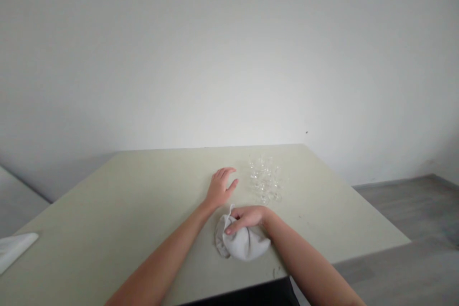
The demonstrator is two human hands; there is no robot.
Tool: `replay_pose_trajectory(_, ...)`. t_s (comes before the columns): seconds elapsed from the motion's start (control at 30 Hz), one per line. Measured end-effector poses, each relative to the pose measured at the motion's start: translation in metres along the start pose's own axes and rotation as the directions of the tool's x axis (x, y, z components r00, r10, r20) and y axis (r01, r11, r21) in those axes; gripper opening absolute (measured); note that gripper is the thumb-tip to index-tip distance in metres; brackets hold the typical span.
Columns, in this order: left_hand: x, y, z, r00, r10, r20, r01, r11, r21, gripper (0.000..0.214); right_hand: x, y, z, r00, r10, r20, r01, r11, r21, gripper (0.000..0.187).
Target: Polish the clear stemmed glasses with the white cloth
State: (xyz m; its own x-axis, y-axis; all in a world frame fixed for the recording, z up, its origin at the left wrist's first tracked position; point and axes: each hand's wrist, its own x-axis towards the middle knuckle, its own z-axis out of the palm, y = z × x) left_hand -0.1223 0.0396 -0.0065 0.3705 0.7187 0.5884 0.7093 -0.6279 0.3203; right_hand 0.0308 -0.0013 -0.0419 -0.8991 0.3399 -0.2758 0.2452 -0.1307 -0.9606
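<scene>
My right hand (248, 217) grips a crumpled white cloth (247, 246) near the front of the table; the thumb lies over the cloth and the other fingers are largely hidden. Just beyond it, my left hand (219, 189) is open, its thumb apart from the curved fingers and nothing between them. To the right of my left hand stands a cluster of small clear glass-like items (263, 179). They are transparent and blurred, so their exact kind cannot be made out. Neither hand touches them.
The pale table (150, 186) reaches back to a white wall (229, 57). A white object (16, 248) lies at the left edge. Something black (247, 294) shows at the front edge. Grey wood-look floor (405, 210) lies to the right.
</scene>
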Motion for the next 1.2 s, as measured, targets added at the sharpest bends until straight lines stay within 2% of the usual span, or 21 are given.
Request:
replay_pose_trajectory(0.07, 0.031, 0.015, -0.016, 0.996, 0.016, -0.084, -0.017, 1.000, -0.012, 0.034, 0.002, 0.000, 0.000, 1.000, 0.009, 0.016, -0.009, 1.000, 0.009, 0.048)
replay_pose_trajectory(0.1, 0.049, 0.023, -0.022, 0.998, 0.045, -0.052, -0.045, 0.999, 0.007, 0.034, 0.002, 0.000, 0.000, 1.000, 0.013, 0.019, -0.013, 1.000, 0.016, 0.049)
replay_pose_trajectory(0.17, 0.086, 0.039, -0.032, 0.987, 0.117, 0.107, -0.125, 0.989, 0.075, 0.038, 0.002, -0.001, 0.000, 1.000, 0.021, 0.012, -0.022, 0.999, 0.027, 0.051)
replay_pose_trajectory(0.2, 0.104, 0.046, -0.034, 0.968, 0.144, 0.208, -0.169, 0.979, 0.112, 0.042, 0.002, -0.002, 0.001, 1.000, 0.025, 0.003, -0.025, 0.999, 0.030, 0.052)
replay_pose_trajectory(0.27, 0.133, 0.057, -0.033, 0.906, 0.168, 0.388, -0.249, 0.954, 0.168, 0.048, 0.000, -0.004, 0.002, 0.999, 0.032, -0.008, -0.032, 0.999, 0.026, 0.053)
replay_pose_trajectory(0.37, 0.159, 0.069, -0.024, 0.777, 0.130, 0.616, -0.308, 0.932, 0.190, 0.056, -0.001, -0.006, 0.003, 0.999, 0.050, -0.018, -0.049, 0.999, 0.021, 0.055)
replay_pose_trajectory(0.43, 0.168, 0.073, -0.015, 0.715, 0.095, 0.693, -0.313, 0.930, 0.195, 0.056, -0.001, -0.005, 0.003, 0.998, 0.066, -0.015, -0.066, 0.998, 0.024, 0.055)
replay_pose_trajectory(0.47, 0.170, 0.074, -0.010, 0.699, 0.086, 0.710, -0.316, 0.928, 0.199, 0.053, 0.000, -0.005, 0.003, 0.998, 0.066, -0.013, -0.066, 0.998, 0.026, 0.054)
replay_pose_trajectory(0.57, 0.174, 0.071, -0.002, 0.711, 0.092, 0.698, -0.332, 0.918, 0.218, 0.034, 0.001, -0.003, 0.003, 0.999, 0.040, -0.009, -0.040, 0.999, 0.032, 0.052)
replay_pose_trajectory(0.7, 0.174, 0.048, -0.010, 0.782, 0.082, 0.618, -0.304, 0.916, 0.263, 0.020, 0.001, -0.001, 0.004, 0.999, 0.039, -0.010, -0.039, 0.998, 0.044, 0.051)
replay_pose_trajectory(0.8, 0.163, 0.018, -0.031, 0.826, -0.005, 0.563, -0.219, 0.919, 0.328, 0.022, 0.001, -0.001, 0.004, 0.999, 0.036, -0.001, -0.036, 0.999, 0.040, 0.052)
replay_pose_trajectory(0.93, 0.138, -0.028, -0.071, 0.868, -0.182, 0.462, -0.042, 0.901, 0.433, 0.021, 0.002, -0.001, 0.003, 0.999, 0.031, 0.010, -0.032, 0.999, 0.042, 0.050)
replay_pose_trajectory(1.0, 0.124, -0.049, -0.094, 0.864, -0.273, 0.423, 0.041, 0.875, 0.482, 0.021, 0.004, 0.001, 0.003, 0.999, 0.040, 0.001, -0.040, 0.997, 0.061, 0.050)
replay_pose_trajectory(1.07, 0.111, -0.068, -0.116, 0.842, -0.364, 0.398, 0.115, 0.843, 0.526, 0.022, 0.005, 0.003, 0.002, 0.999, 0.044, -0.013, -0.043, 0.996, 0.080, 0.050)
replay_pose_trajectory(1.2, 0.088, -0.094, -0.149, 0.792, -0.461, 0.401, 0.176, 0.801, 0.572, 0.026, 0.004, 0.007, 0.002, 0.997, 0.057, -0.050, -0.050, 0.990, 0.130, 0.049)
